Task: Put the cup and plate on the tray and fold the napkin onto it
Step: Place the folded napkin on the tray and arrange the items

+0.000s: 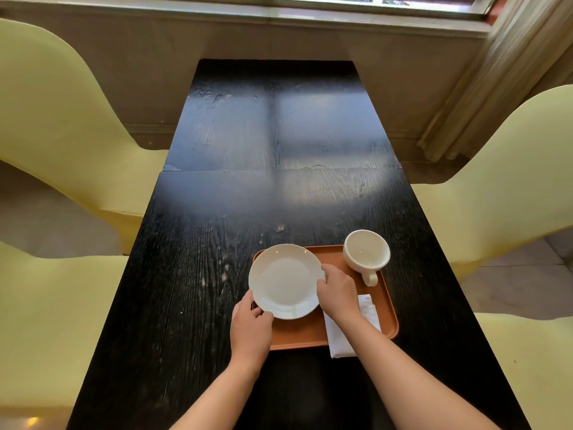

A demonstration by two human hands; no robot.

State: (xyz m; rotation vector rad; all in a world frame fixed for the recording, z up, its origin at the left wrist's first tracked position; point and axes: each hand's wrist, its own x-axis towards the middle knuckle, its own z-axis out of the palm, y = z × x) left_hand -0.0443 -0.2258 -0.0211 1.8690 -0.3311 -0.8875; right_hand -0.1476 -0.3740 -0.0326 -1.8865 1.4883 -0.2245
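Note:
A white round plate (285, 280) is over the left part of an orange-brown tray (389, 318), its edge reaching past the tray's left rim. My left hand (249, 324) grips the plate's near-left rim and my right hand (338, 293) grips its right rim. I cannot tell whether the plate rests on the tray or hovers just above it. A white cup (366, 251) stands upright at the tray's far right corner, handle pointing toward me. A white napkin (341, 339) lies on the tray's near right part, hanging over the front rim, partly hidden by my right forearm.
The tray sits on a long black wooden table (248, 169) that runs away to a wall under a window. Pale yellow chairs (55, 119) stand along both sides, one at the right (502, 187).

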